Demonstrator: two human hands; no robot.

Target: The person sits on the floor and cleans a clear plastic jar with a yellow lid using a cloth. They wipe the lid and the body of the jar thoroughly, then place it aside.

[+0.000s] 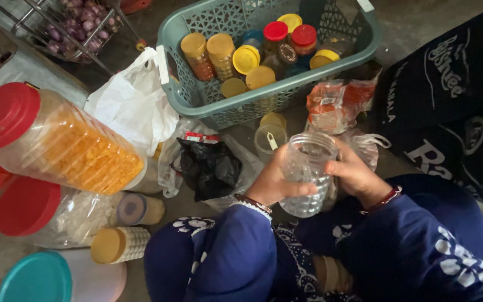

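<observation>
Lying on its side at nine o'clock, a big ribbed plastic jar with a red lid holds orange-yellow pieces; below it a second red-lidded jar holds pale ones. At seven o'clock sit a teal lid and a small yellow-capped jar. A crumpled white plastic bag rests at ten o'clock, and a glossy black bag lies near the middle on the dull grey floor. At twelve o'clock a grey-green lattice basket carries spice jars with yellow and red caps. Just below it stands a small open clear jar.

The left hand wraps its grip around a clear, dimpled, empty jar, fingers curled across its front. The right hand closes on the jar's other side, thumb against the wall. The jar is upright, just right of centre, above the lap in dark blue printed cloth. At one o'clock lies an orange-red printed pouch; dark cloth with white lettering fills three o'clock.
</observation>
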